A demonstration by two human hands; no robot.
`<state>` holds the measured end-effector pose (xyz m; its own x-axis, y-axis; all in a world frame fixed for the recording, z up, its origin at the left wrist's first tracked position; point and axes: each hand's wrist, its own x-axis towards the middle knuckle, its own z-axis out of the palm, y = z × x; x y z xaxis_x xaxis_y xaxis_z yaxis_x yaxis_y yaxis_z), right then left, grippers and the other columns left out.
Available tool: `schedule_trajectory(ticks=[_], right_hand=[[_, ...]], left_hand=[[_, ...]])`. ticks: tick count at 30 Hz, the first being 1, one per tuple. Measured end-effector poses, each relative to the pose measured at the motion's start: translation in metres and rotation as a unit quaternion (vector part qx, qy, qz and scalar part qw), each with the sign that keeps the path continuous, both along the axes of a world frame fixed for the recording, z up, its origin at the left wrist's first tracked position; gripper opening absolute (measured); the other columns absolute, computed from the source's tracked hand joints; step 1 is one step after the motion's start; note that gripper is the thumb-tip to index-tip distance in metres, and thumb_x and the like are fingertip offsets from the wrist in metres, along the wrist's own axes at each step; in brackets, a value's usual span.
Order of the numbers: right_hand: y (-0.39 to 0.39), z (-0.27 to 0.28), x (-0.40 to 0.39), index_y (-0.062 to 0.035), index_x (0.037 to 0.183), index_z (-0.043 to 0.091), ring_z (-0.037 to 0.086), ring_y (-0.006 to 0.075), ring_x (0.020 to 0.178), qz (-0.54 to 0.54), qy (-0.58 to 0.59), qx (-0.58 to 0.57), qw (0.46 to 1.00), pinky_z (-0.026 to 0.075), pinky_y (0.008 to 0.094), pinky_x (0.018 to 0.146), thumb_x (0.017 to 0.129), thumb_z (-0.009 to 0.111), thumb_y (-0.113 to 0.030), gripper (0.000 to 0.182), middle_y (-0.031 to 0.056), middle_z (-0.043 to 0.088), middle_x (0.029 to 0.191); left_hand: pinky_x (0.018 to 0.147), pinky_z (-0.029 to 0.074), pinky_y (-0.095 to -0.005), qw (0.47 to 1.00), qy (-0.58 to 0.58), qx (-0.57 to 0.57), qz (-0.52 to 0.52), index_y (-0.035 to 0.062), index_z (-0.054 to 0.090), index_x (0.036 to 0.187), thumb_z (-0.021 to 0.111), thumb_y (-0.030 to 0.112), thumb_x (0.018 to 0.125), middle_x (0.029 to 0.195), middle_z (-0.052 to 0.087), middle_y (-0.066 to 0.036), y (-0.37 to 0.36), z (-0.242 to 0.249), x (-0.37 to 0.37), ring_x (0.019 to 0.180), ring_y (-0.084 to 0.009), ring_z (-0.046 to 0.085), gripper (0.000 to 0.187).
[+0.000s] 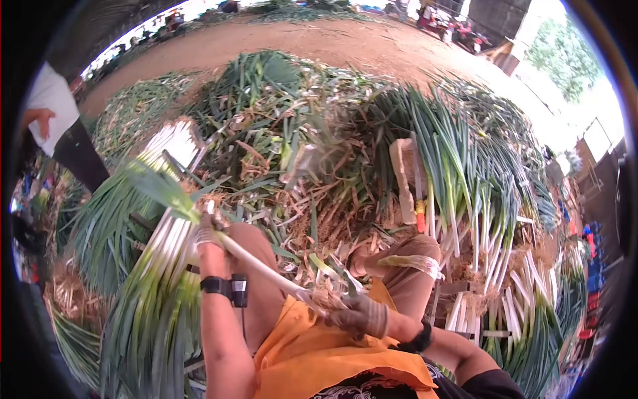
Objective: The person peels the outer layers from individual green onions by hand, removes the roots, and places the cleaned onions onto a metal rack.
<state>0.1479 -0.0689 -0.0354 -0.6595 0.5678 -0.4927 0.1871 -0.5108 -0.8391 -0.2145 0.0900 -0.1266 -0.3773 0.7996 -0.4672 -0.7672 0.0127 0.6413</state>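
1. Green-and-white: one long spring onion stalk with a white shaft and green leaves (256,265), held across my lap between both hands, its leaf end up at my left and its root end down at my right.
2. Left hand (207,234), in a pale work glove: fingers closed around the stalk where white turns to green. A black wrist strap with a small device (226,287) sits below it.
3. Right hand (359,316), in a grey-brown work glove: clamped on the root end, amid dry husk.
4. Orange cloth apron (312,352): covers my lap, under the stalk.
5. Bundle of cleaned white-and-green stalks (156,266): laid side by side just beside my left hand; I judge these finished.
6. Heap of brown trimmings and dry outer leaves (299,193): ahead of my knees, the peeled-off waste.
7. Large pile of long green onions with earthy roots (478,199): at my right, I judge it untrimmed, so plenty is left.
8. Pale wooden-handled cleaver (407,179): standing in that pile, untouched.
9. A person in a white top (50,106): far left, well apart.
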Motion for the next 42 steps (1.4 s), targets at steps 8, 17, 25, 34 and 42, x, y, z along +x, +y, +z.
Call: schedule_trajectory(ticks=[8,17,25,34,42], right_hand=[[-0.059,0.054,0.089,-0.0014,0.095,0.065,0.058,0.0105,0.075,-0.044,-0.068,0.19,0.978,0.045,0.0223,0.065,0.084,0.06,-0.028,0.029,0.0094,0.064,0.087],[0.073,0.004,0.063,-0.0036,0.11,0.054,0.058,0.0154,0.067,-0.024,-0.348,0.319,0.882,0.046,0.0273,0.057,0.076,0.064,-0.028,0.043,0.0032,0.061,0.083],[0.039,0.005,-0.054,-0.0054,0.136,0.028,0.054,0.0083,0.069,0.075,0.029,0.231,0.97,0.047,0.0237,0.061,0.077,0.067,-0.017,0.071,0.0048,0.056,0.081],[0.016,-0.016,-0.032,-0.0056,0.109,0.046,0.051,0.0085,0.053,0.018,0.124,0.033,0.992,0.043,0.0225,0.047,0.082,0.059,-0.018,0.032,0.0011,0.053,0.071],[-0.012,-0.013,-0.024,-0.0094,0.111,0.046,0.056,0.0315,0.064,-0.081,-0.166,0.482,0.857,0.043,0.0373,0.055,0.076,0.066,-0.019,0.041,0.0152,0.059,0.077]], left_hand=[[0.035,0.033,-0.0281,0.994,0.109,-0.011,-0.01,0.0127,0.043,0.062,0.048,0.031,0.088,0.048,0.039,-0.001,0.01,-0.004,-0.016,0.038,-0.0144,0.036,0.032],[0.04,0.042,-0.0314,0.985,0.129,0.098,0.052,0.0109,0.049,0.081,0.066,0.035,0.078,0.057,0.047,-0.001,-0.012,0.039,0.039,0.044,-0.015,0.045,0.029],[0.052,0.046,-0.0363,0.978,-0.022,0.195,-0.072,0.0057,0.053,0.104,0.057,0.036,0.084,0.069,0.055,-0.005,-0.052,0.145,0.111,0.056,-0.017,0.052,0.037],[0.056,0.044,-0.0296,0.925,-0.071,0.294,-0.231,0.0097,0.05,0.113,0.056,0.036,0.085,0.075,0.05,0.003,-0.038,0.119,0.109,0.062,-0.0087,0.049,0.038],[0.051,0.042,-0.0264,0.975,0.034,0.178,-0.127,0.007,0.05,0.109,0.054,0.033,0.087,0.073,0.052,0.001,-0.056,0.133,0.134,0.057,-0.0093,0.048,0.034]])
